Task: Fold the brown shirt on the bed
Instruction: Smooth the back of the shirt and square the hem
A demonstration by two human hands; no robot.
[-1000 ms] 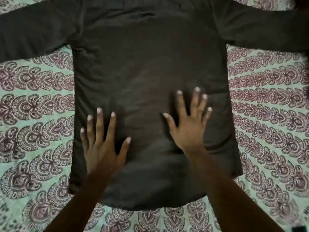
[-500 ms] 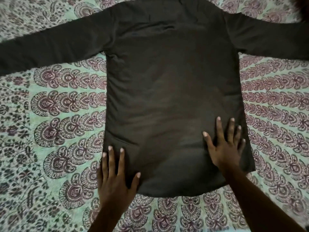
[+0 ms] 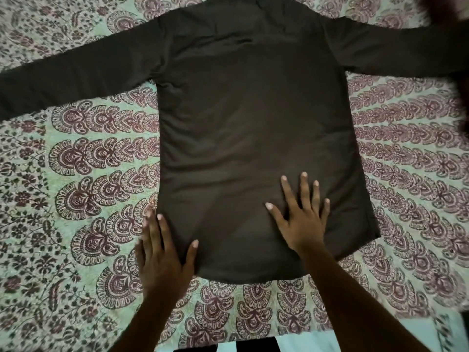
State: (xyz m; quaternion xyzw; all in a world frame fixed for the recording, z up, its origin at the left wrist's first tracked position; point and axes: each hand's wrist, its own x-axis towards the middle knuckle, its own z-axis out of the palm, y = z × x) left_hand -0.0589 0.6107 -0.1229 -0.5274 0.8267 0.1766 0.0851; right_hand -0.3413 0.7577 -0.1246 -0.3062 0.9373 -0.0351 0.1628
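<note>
The dark brown long-sleeved shirt (image 3: 248, 128) lies flat on the bed, back side up, both sleeves stretched out to the left and right. Its collar end points away from me and its hem is nearest me. My left hand (image 3: 162, 255) rests flat at the shirt's lower left corner, fingers spread, partly on the bedsheet. My right hand (image 3: 302, 219) presses flat on the lower middle of the shirt, fingers apart. Neither hand grips any cloth.
A pale green bedsheet (image 3: 76, 199) with maroon paisley print covers the bed on all sides of the shirt. The bed's near edge (image 3: 291, 344) runs along the bottom of the view. A dark blurred shape (image 3: 454, 11) fills the top right corner.
Both hands slid from the shirt's middle down toward the hem. The right hand has since moved left from the lower right side toward the middle. My view has pulled back.
</note>
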